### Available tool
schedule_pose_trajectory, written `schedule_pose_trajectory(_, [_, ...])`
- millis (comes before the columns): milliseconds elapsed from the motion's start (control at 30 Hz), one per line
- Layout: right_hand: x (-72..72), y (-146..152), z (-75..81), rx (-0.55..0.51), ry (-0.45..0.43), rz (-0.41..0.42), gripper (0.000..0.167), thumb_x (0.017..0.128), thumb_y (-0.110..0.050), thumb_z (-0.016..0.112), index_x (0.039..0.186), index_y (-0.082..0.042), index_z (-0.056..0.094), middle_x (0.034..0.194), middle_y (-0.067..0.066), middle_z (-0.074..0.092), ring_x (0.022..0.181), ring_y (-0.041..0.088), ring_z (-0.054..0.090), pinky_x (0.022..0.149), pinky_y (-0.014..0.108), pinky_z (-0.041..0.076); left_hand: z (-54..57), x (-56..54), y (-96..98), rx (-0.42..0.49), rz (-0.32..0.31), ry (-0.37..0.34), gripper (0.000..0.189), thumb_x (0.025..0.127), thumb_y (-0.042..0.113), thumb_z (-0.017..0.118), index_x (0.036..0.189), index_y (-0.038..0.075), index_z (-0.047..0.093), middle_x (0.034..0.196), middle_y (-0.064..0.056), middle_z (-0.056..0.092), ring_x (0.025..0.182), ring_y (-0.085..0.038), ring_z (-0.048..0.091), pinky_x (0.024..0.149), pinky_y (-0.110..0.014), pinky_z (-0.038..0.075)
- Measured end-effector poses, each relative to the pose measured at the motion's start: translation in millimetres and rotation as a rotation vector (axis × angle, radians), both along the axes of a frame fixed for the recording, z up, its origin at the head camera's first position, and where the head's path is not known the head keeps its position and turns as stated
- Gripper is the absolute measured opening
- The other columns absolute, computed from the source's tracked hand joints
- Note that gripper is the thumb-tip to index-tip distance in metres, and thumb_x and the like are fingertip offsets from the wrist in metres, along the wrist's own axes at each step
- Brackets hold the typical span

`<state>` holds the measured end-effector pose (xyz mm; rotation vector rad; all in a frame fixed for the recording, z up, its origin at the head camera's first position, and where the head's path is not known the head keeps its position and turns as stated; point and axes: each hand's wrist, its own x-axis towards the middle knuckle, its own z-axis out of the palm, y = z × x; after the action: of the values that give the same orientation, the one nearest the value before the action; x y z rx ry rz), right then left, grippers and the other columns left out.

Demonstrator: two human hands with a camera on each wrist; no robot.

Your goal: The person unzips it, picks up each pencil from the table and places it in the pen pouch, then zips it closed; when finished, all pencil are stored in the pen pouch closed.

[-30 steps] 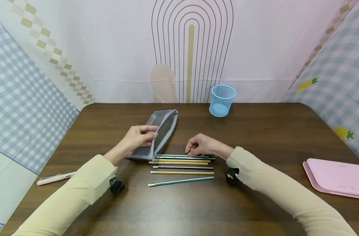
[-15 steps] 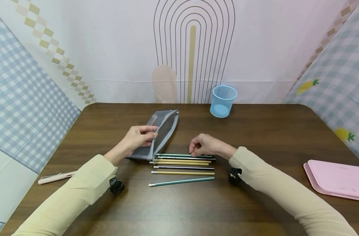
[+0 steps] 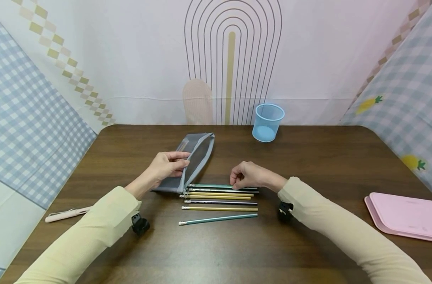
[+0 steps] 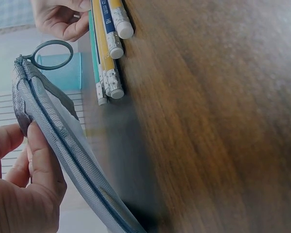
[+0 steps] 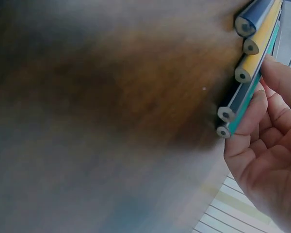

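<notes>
A grey zippered pencil pouch [image 3: 202, 156] lies on the table with its mouth spread apart. My left hand [image 3: 166, 163] pinches one edge of that mouth between thumb and fingers; the left wrist view shows the zipper edge and a ring pull [image 4: 52, 67]. To the right of the pouch lies a row of several pencils, yellow [image 3: 219, 197], dark [image 3: 221, 203] and green. My right hand [image 3: 249, 174] is at the row's far side, its thumb and fingers pinching a green pencil [image 5: 242, 109]. A teal pencil [image 3: 217, 219] lies nearest to me, apart from the others.
A light blue mesh cup [image 3: 267, 124] stands at the table's back edge. At the right lies a pink flat case [image 3: 407, 215]. A pale pen-like item [image 3: 67, 214] lies at the left, partly behind my left sleeve.
My right hand has slid a little to the right along the far side of the row, and the green pencil has shifted right with it. The left hand keeps its pinch on the pouch.
</notes>
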<state>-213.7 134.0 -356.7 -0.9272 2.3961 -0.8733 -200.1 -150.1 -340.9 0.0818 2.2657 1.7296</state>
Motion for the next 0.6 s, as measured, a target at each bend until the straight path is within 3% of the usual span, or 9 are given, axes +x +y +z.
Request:
schedule_pose_trajectory(167, [0.1,4,-2.7,-0.007,0.047,0.016,0.008,0.080,0.001,0.066,0.076,-0.005,0.066,0.066,-0.004,0.056,0.061,0.005,0.047,0.057,0.019,0.042,0.2,0.2,1.2,0.009,0.003,-0.005,0.041,0.090,0.008,0.060,0.129,-0.003,0.054,0.112,-0.016,0.064,0.076,0.000,0.058,0.066,-0.020,0.053])
schedule_pose_trajectory(400, [-1.8,22,3.1,-0.033,0.109,-0.044,0.008,0.081,0.000,0.066,0.076,-0.006,0.066,0.070,-0.002,0.058,0.065,0.009,0.049,0.060,0.021,0.044,1.0,-0.2,0.6,0.009,0.006,-0.003,0.040,0.091,0.008,0.060,0.129,-0.002,0.054,0.110,-0.014,0.064,0.075,-0.001,0.058,0.066,-0.019,0.053])
schedule_pose_trajectory(600, [-5.9,35,10.0,-0.069,0.054,-0.133,0.004,0.084,-0.001,0.066,0.081,-0.001,0.065,0.071,0.001,0.059,0.064,0.011,0.048,0.057,0.021,0.044,1.5,-0.1,-0.2,0.009,0.006,-0.003,0.041,0.091,0.009,0.060,0.129,-0.002,0.054,0.106,-0.011,0.065,0.075,-0.001,0.058,0.066,-0.019,0.053])
